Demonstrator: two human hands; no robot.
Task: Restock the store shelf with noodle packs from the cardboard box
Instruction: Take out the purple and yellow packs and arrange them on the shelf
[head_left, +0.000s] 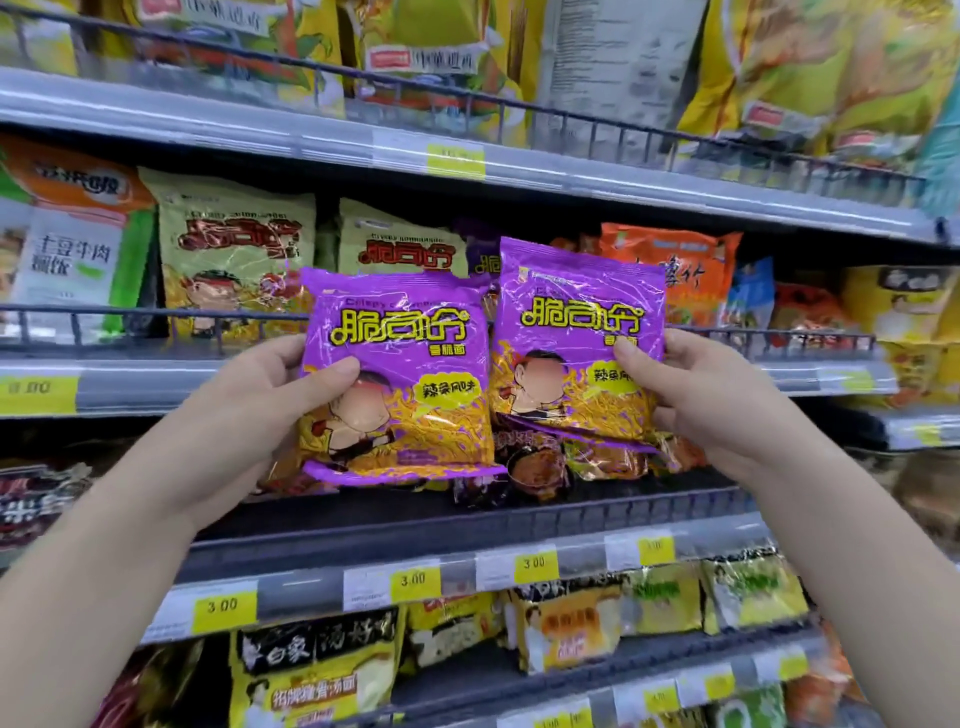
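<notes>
Fingers (332, 371) of the left hand (260, 405) pinch 1 purple pack (400, 332); right hand (696, 395) pinches a 2nd pack (576, 312) (alongside).

Both bare forearms (130, 545) raised forward from the lower corners, left hand (270, 410) gripping a glossy purple plastic noodle pack (400, 384), thumb across its front, right hand (701, 400) gripping a second purple noodle pack (576, 332) likewise, hands apart

A bare dark shelf deck (337, 512) opens left of centre behind its low front rail (623, 512). Dark noodle packs (535, 467) block its right, and green packs (234, 270) crowd the shelf above.
</notes>
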